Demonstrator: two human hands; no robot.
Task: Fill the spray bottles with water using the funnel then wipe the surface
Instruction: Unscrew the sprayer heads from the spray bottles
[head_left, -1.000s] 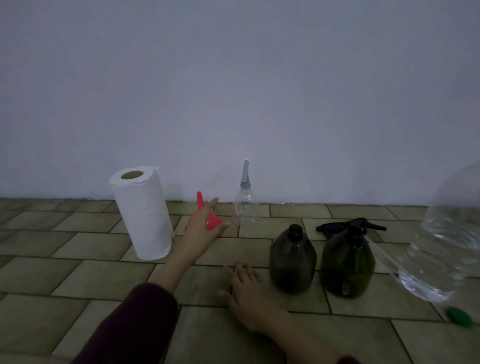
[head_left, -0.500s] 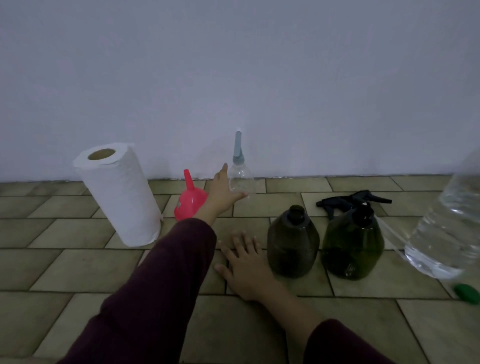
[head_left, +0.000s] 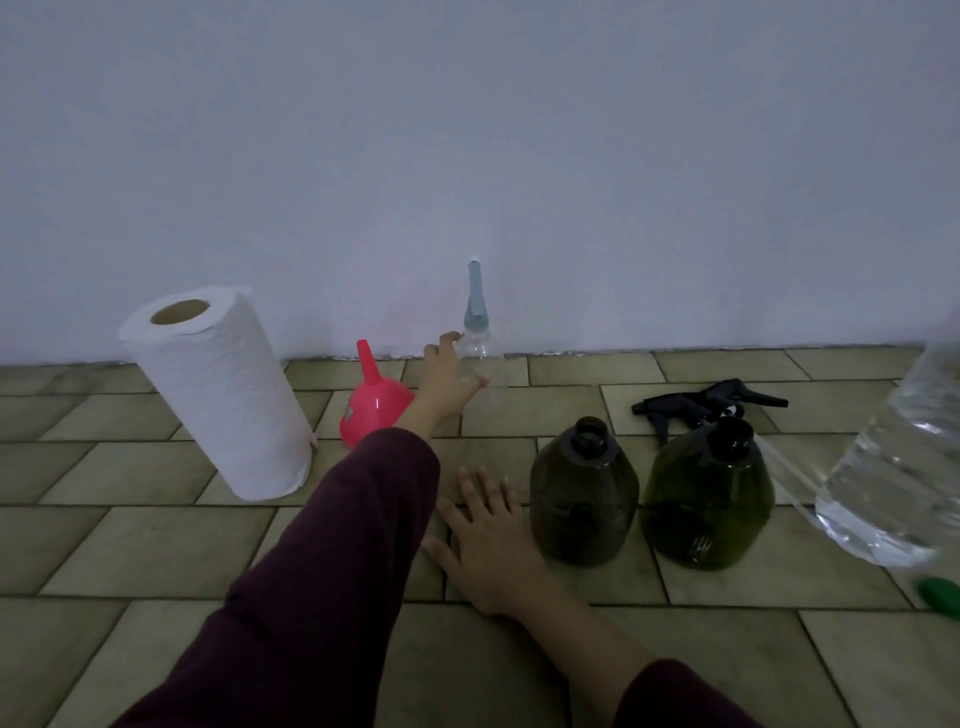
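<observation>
- Left hand is out at twelve o'clock, fingers and thumb wrapping the clear bottle by the wall; the grip looks only partly closed.
- Right hand is spread flat on the tiled floor, propping the reach.
- Pink funnel lies just beside that left wrist, at eleven o'clock.
- Two dark bottles stand open at two o'clock, with a black sprayer head lying behind.
- Big water bottle looms at three o'clock; paper towel roll at ten.
- Best play, I'd say: grip low on the body, lift straight, steer clear of the funnel.
</observation>
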